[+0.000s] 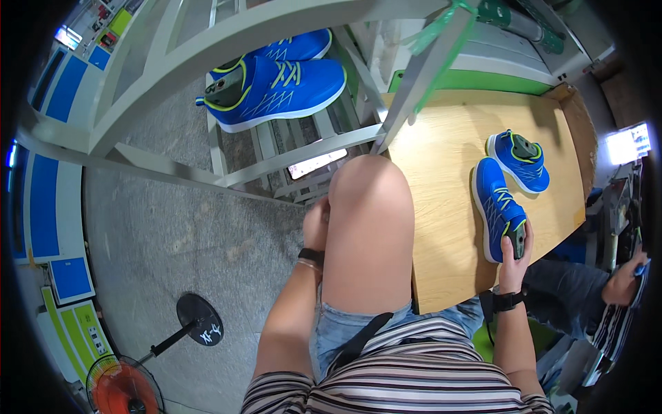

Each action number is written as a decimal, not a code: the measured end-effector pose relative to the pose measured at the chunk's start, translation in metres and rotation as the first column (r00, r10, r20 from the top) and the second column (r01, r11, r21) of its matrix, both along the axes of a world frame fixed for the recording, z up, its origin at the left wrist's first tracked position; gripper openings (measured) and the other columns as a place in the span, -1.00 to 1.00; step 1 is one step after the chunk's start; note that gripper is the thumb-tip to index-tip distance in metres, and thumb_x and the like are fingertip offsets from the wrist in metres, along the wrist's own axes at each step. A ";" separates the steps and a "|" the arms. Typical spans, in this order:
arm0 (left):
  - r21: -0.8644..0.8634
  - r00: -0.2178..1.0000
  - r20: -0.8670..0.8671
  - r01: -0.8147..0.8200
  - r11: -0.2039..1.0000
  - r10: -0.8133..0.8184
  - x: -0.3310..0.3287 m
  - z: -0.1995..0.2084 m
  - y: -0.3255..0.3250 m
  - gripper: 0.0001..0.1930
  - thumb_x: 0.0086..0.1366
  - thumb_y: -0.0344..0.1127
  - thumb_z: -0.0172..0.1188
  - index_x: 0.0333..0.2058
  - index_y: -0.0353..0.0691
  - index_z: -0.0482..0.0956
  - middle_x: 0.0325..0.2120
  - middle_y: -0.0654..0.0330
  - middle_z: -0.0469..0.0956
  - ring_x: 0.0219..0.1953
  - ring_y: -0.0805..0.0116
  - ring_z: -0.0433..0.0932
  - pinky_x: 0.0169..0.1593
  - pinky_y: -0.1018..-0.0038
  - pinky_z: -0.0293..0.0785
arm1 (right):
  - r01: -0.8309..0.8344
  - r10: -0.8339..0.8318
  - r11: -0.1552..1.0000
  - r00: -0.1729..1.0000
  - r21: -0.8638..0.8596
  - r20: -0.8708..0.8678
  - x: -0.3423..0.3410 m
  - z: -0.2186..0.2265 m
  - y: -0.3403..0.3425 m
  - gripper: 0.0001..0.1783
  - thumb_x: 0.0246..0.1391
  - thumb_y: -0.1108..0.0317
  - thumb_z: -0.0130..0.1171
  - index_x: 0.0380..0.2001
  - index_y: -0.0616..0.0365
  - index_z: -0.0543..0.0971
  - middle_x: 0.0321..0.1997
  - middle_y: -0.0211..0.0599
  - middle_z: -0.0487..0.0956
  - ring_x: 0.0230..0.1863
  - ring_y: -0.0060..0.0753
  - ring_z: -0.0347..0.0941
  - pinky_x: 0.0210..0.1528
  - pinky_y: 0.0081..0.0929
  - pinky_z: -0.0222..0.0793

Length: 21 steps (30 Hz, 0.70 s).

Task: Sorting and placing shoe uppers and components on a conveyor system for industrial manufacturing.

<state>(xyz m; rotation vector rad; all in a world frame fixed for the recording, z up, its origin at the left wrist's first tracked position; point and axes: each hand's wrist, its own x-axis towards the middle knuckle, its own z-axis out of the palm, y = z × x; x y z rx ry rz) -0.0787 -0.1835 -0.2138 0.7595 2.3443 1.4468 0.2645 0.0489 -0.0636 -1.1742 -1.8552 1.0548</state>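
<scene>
On the wooden tabletop [448, 207] at the right lies a blue sneaker [491, 190] with yellow-green laces and a white sole. My right hand [514, 262] grips it at the heel, by the dark shoe last inside its opening. A second blue sneaker [514, 169], also with a dark last in it, rests just beyond, toe turned the other way. My left hand [316, 224] is down beside my raised knee [369, 186], away from the shoes. The leg hides its fingers. Both wrists wear dark bands.
A grey metal rack [193, 55] stands at the front left, with a pair of blue sneakers [276, 93] on its slatted shelf. A lit phone [317, 164] lies lower down. An orange fan [124, 390] stands at lower left. Another person's hand [624, 276] shows at the far right.
</scene>
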 end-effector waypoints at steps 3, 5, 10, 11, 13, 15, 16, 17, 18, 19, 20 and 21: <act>-0.084 1.000 0.018 -0.013 0.996 0.014 -0.014 0.041 -0.014 -0.76 0.30 -0.29 0.20 -0.12 -0.28 0.62 -0.28 -0.04 0.65 -0.21 0.01 0.65 -0.07 0.28 0.55 | -0.023 0.023 1.000 0.999 -0.011 -0.028 0.000 0.000 0.000 -0.32 0.21 0.41 0.18 0.37 0.23 0.22 0.36 -0.16 0.31 0.36 -0.28 0.23 0.39 -0.36 0.09; 0.004 0.996 -0.082 -0.036 0.999 0.036 -0.021 0.067 -0.022 -0.83 0.32 -0.40 0.19 -0.16 -0.31 0.63 -0.28 -0.01 0.66 -0.21 0.05 0.66 -0.08 0.32 0.56 | -0.038 0.037 0.999 0.998 -0.010 -0.046 0.000 -0.001 0.000 -0.31 0.21 0.44 0.19 0.37 0.23 0.23 0.36 -0.16 0.31 0.35 -0.28 0.24 0.39 -0.35 0.11; 0.030 0.962 -0.271 0.000 1.000 0.009 -0.009 0.190 -0.017 -0.86 0.35 -0.45 0.17 -0.16 -0.31 0.62 -0.23 0.05 0.65 -0.17 0.24 0.64 -0.06 0.39 0.53 | 0.006 -0.009 0.999 0.998 -0.050 -0.062 0.000 0.001 -0.003 -0.28 0.09 0.51 0.25 0.33 0.22 0.27 0.32 -0.16 0.37 0.31 -0.25 0.30 0.36 -0.33 0.19; 0.114 0.968 -0.249 0.051 0.992 -0.021 -0.002 0.208 -0.014 -0.84 0.38 -0.46 0.14 -0.11 -0.32 0.59 -0.23 0.11 0.64 -0.16 0.31 0.61 -0.03 0.43 0.51 | 0.000 -0.002 1.000 0.998 -0.029 -0.069 0.000 0.000 -0.003 -0.28 0.10 0.48 0.27 0.32 0.20 0.28 0.29 -0.15 0.39 0.29 -0.26 0.33 0.34 -0.33 0.21; 0.280 0.985 -0.140 0.140 0.950 -0.104 0.011 0.235 -0.001 -0.81 0.40 -0.48 0.10 -0.05 -0.34 0.56 -0.24 0.16 0.62 -0.15 0.40 0.57 -0.02 0.46 0.48 | -0.020 0.021 1.000 0.999 0.021 -0.027 -0.006 0.007 -0.001 -0.29 0.08 0.42 0.32 0.30 0.19 0.32 0.25 -0.14 0.44 0.26 -0.25 0.36 0.33 -0.33 0.24; 0.415 0.966 -0.055 0.254 0.874 -0.254 0.025 0.262 0.031 -0.81 0.42 -0.50 0.03 -0.06 -0.40 0.53 -0.28 0.14 0.60 -0.19 0.43 0.56 -0.04 0.50 0.47 | -0.006 0.006 1.000 1.000 0.001 -0.016 -0.004 0.012 0.001 -0.26 0.04 0.36 0.37 0.29 0.22 0.35 0.25 -0.07 0.45 0.25 -0.20 0.38 0.31 -0.35 0.25; 0.467 0.950 0.049 0.252 0.848 -0.310 0.033 0.267 0.053 -0.81 0.40 -0.52 0.05 -0.06 -0.39 0.54 -0.29 0.15 0.60 -0.21 0.43 0.57 -0.04 0.51 0.47 | -0.019 0.019 1.000 0.999 0.005 -0.034 -0.003 0.010 0.002 -0.25 0.05 0.35 0.37 0.30 0.23 0.34 0.24 -0.05 0.45 0.26 -0.18 0.39 0.31 -0.34 0.26; 0.514 0.917 0.150 0.247 0.821 -0.369 0.045 0.272 0.078 -0.81 0.39 -0.53 0.06 -0.07 -0.39 0.54 -0.30 0.15 0.61 -0.22 0.43 0.57 -0.03 0.51 0.47 | -0.013 0.013 1.000 0.999 0.001 -0.047 0.000 0.007 0.004 -0.24 0.04 0.34 0.37 0.30 0.23 0.34 0.23 -0.04 0.46 0.26 -0.16 0.39 0.31 -0.33 0.26; 0.560 0.865 0.245 0.241 0.793 -0.437 0.058 0.275 0.105 -0.81 0.37 -0.55 0.08 -0.07 -0.38 0.54 -0.31 0.15 0.61 -0.23 0.43 0.58 -0.03 0.52 0.47 | -0.001 0.001 1.000 0.998 -0.001 -0.059 0.004 0.005 0.005 -0.24 0.04 0.33 0.38 0.30 0.23 0.34 0.23 -0.03 0.46 0.26 -0.14 0.39 0.31 -0.32 0.27; 0.556 0.816 0.291 0.282 0.782 -0.500 0.073 0.271 0.130 -0.82 0.38 -0.53 0.08 -0.08 -0.37 0.54 -0.33 0.17 0.61 -0.24 0.44 0.57 -0.04 0.52 0.47 | -0.006 0.008 1.000 0.999 0.030 -0.044 0.006 0.004 0.006 -0.23 0.04 0.30 0.38 0.30 0.23 0.35 0.22 0.01 0.46 0.24 -0.09 0.40 0.30 -0.29 0.28; 0.561 0.765 0.338 0.304 0.770 -0.548 0.084 0.258 0.150 -0.83 0.39 -0.52 0.08 -0.08 -0.36 0.54 -0.35 0.18 0.60 -0.26 0.44 0.57 -0.05 0.53 0.47 | -0.043 0.042 0.999 0.999 0.025 0.024 0.005 0.008 0.005 -0.23 0.08 0.39 0.36 0.34 0.22 0.29 0.29 -0.08 0.42 0.31 -0.27 0.35 0.35 -0.38 0.23; 0.559 0.710 0.350 0.366 0.744 -0.612 0.094 0.238 0.170 -0.82 0.38 -0.51 0.09 -0.08 -0.35 0.55 -0.33 0.20 0.60 -0.24 0.45 0.57 -0.05 0.53 0.48 | -0.053 0.053 0.998 0.999 0.040 0.003 0.002 0.010 0.004 -0.23 0.06 0.32 0.37 0.32 0.21 0.33 0.25 -0.02 0.45 0.27 -0.15 0.38 0.32 -0.32 0.26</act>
